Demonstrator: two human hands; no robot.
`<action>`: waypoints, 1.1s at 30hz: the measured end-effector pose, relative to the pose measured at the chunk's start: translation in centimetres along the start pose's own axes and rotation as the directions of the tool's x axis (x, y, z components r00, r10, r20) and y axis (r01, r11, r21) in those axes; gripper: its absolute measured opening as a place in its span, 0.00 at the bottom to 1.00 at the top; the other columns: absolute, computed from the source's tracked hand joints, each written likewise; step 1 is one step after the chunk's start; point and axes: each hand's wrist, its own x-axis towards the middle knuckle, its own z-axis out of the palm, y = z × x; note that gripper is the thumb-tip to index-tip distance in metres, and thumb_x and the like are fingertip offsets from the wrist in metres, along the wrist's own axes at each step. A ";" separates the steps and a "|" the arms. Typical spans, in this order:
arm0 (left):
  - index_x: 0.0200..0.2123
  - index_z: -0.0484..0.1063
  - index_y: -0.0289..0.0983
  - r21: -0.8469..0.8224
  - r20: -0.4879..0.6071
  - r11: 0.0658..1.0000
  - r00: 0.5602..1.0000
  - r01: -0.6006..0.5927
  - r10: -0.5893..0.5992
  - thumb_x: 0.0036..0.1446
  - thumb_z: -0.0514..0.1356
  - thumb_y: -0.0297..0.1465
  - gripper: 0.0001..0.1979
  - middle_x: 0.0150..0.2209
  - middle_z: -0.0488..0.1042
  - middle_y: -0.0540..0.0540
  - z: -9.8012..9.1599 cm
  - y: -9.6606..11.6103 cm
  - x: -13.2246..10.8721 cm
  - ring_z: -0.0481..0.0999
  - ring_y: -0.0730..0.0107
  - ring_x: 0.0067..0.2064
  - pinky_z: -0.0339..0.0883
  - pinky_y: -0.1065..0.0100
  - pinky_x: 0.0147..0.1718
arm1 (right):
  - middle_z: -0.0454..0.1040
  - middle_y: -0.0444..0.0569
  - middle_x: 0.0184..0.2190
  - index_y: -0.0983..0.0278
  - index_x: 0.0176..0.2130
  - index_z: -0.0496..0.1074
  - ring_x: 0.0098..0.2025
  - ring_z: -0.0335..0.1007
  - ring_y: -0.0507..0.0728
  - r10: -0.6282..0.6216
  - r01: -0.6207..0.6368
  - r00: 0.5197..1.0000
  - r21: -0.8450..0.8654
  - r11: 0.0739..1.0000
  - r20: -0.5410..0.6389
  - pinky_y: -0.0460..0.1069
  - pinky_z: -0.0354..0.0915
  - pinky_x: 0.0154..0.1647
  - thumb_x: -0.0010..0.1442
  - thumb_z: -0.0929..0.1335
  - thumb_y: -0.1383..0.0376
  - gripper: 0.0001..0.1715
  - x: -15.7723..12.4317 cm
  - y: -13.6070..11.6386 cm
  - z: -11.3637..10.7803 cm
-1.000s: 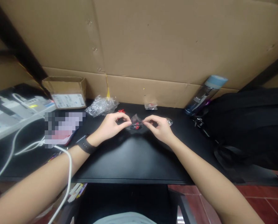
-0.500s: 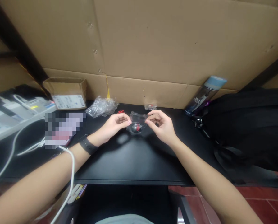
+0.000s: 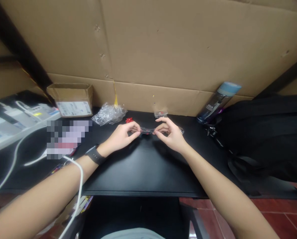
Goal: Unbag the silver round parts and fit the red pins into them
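Both my hands pinch a small clear plastic bag point(image 3: 146, 130) with a red piece inside, held flat and stretched just above the black table point(image 3: 143, 166). My left hand point(image 3: 120, 136), with a dark watch on its wrist, grips the bag's left end. The right end is between the thumb and fingers of my right hand point(image 3: 170, 134). A small red part point(image 3: 129, 120) lies just behind my left hand, and another small bag point(image 3: 160, 114) with red bits lies behind my right hand.
A crumpled clear plastic wrap point(image 3: 109, 114) and a cardboard box point(image 3: 71, 99) sit at the back left. White cables point(image 3: 76, 186) cross my left forearm. A water bottle point(image 3: 218, 102) leans at the back right beside a black backpack point(image 3: 265, 132). Cardboard walls close the back.
The small bag was held up and open between my hands half a second ago; now it is pulled flat and lowered toward the table. Both hands shifted slightly back.
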 end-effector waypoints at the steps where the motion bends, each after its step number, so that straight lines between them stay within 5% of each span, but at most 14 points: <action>1: 0.42 0.75 0.39 0.059 0.041 0.998 0.999 -0.022 0.019 0.64 0.63 0.36 0.08 0.41 0.81 0.46 -0.1 0.1 -0.1 0.81 0.65 0.41 0.73 0.64 0.46 | 0.81 0.46 0.36 0.59 0.58 0.66 0.36 0.81 0.55 0.007 -0.005 0.998 -0.030 1.000 0.067 0.50 0.74 0.41 0.63 0.71 0.64 0.24 0.0 0.0 -0.2; 4: 0.43 0.78 0.41 0.228 0.199 0.967 0.977 -0.117 0.071 0.62 0.64 0.34 0.07 0.37 0.81 0.49 -0.6 0.5 -0.2 0.77 0.69 0.33 0.69 0.68 0.36 | 0.82 0.45 0.36 0.60 0.57 0.71 0.32 0.77 0.52 0.033 0.007 0.961 -0.142 0.990 0.276 0.45 0.69 0.32 0.63 0.70 0.67 0.22 0.0 -0.3 -0.8; 7: 0.45 0.79 0.42 0.289 0.306 0.930 0.942 -0.228 0.136 0.62 0.64 0.32 0.08 0.41 0.81 0.48 -0.9 0.7 -0.2 0.78 0.66 0.39 0.69 0.67 0.41 | 0.83 0.45 0.37 0.59 0.55 0.75 0.31 0.74 0.51 0.013 0.074 0.928 -0.219 0.973 0.372 0.45 0.67 0.33 0.61 0.72 0.69 0.22 0.0 -0.6 -0.9; 13: 0.47 0.80 0.43 0.369 0.328 0.892 0.934 -0.262 0.139 0.63 0.66 0.37 0.11 0.46 0.80 0.45 -0.9 0.7 -0.3 0.77 0.60 0.48 0.68 0.63 0.50 | 0.80 0.51 0.44 0.59 0.48 0.82 0.46 0.77 0.59 -0.047 0.191 0.931 -0.373 0.908 0.361 0.52 0.71 0.47 0.58 0.77 0.67 0.17 0.2 0.1 -0.5; 19: 0.40 0.82 0.41 0.417 0.349 0.868 0.929 -0.269 0.121 0.68 0.60 0.35 0.10 0.42 0.81 0.45 -0.8 0.7 -0.4 0.78 0.61 0.45 0.68 0.63 0.49 | 0.80 0.50 0.42 0.59 0.42 0.84 0.44 0.77 0.58 -0.073 0.234 0.909 -0.357 0.904 0.411 0.53 0.71 0.51 0.64 0.73 0.68 0.08 0.2 1.0 -0.8; 28: 0.39 0.80 0.41 0.420 0.255 0.887 0.963 -0.192 0.088 0.69 0.58 0.41 0.15 0.50 0.80 0.44 -0.6 0.6 -0.3 0.76 0.58 0.53 0.64 0.58 0.55 | 0.78 0.52 0.48 0.60 0.38 0.83 0.49 0.76 0.60 -0.051 0.170 0.952 -0.383 0.908 0.301 0.57 0.69 0.55 0.64 0.73 0.62 0.06 0.1 0.9 -0.5; 33: 0.37 0.79 0.40 0.357 0.175 0.928 0.984 -0.107 0.046 0.70 0.57 0.41 0.15 0.41 0.82 0.46 -0.1 0.3 0.0 0.79 0.60 0.45 0.66 0.61 0.48 | 0.80 0.51 0.48 0.61 0.34 0.81 0.47 0.78 0.58 0.013 0.058 0.970 -0.284 0.957 0.244 0.53 0.70 0.49 0.67 0.71 0.60 0.11 0.3 1.8 0.1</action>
